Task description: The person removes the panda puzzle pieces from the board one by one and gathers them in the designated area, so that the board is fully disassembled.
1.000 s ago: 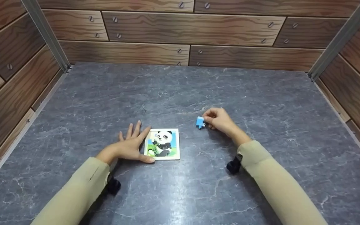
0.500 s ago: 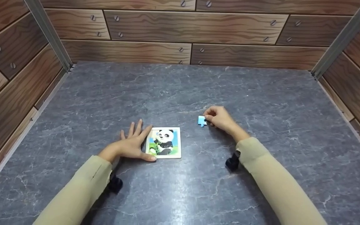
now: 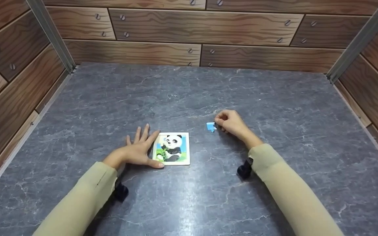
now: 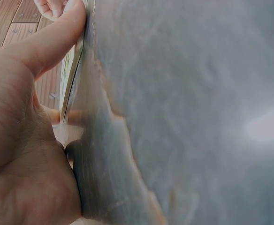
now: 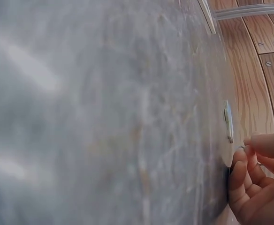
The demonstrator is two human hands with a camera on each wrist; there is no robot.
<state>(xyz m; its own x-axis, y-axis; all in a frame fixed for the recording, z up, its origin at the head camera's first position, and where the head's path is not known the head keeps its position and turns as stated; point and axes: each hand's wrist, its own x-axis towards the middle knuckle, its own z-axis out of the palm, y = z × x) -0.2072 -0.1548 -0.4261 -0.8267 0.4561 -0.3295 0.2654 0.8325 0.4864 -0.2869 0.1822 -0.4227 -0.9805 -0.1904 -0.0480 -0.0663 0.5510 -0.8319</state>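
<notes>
A small panda jigsaw board (image 3: pixel 172 149) lies flat in its white frame, its upper left corner showing a pale beige patch. Spread along the board's left side is my left hand (image 3: pixel 139 152), fingers straight, index and thumb at the frame's left corners. To the right of the board, a blue jigsaw piece (image 3: pixel 210 126) rests on the table. My right hand (image 3: pixel 230 124) is just right of this piece, fingers loosely curled. In the right wrist view the piece (image 5: pixel 228 121) lies flat, slightly apart from the fingertips.
Around the dark grey marbled table (image 3: pixel 189 91) stand wood-patterned walls (image 3: pixel 205 28), with grey metal posts (image 3: pixel 51 36) at the far corners. A black wrist camera (image 3: pixel 244 169) hangs under the right sleeve and another (image 3: pixel 121 191) under the left one.
The blue jigsaw piece, held tilted by the right fingers a second ago, now lies flat on the table. The right fingertips have drawn slightly away from it. The left hand stays at the board.
</notes>
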